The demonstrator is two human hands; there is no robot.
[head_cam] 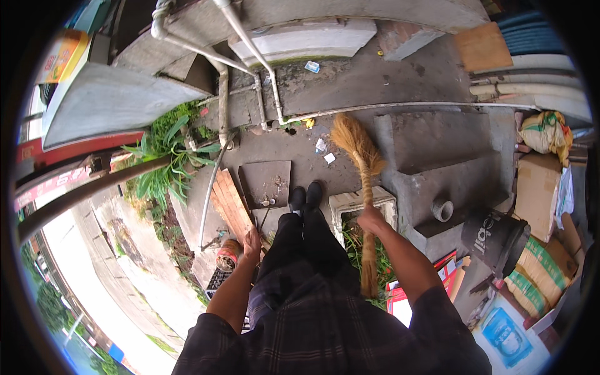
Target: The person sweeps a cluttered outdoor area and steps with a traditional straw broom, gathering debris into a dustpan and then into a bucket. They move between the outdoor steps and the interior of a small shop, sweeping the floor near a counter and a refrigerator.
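My right hand (372, 220) grips the bound handle of a straw broom (365, 164). The broom's bristles fan out above the concrete ground, and the handle's frayed end points back towards me. Lower left, my left hand (252, 244) is closed at the upper end of a thin dark handle, partly hidden by the fingers. That handle runs to a flat dustpan (262, 171) lying in front of my shoes, with small debris and bottle caps in it. A wooden board (228, 199) lies beside the dustpan, its near end by my left hand.
White paper scraps (330, 158) and a yellow peel (310, 123) lie on the ground ahead. White pipes (276, 93) cross the far side. To the right stand a concrete trough (440, 140) and a black bucket (492, 241). A white crate (340, 206) with grass sits by my right leg.
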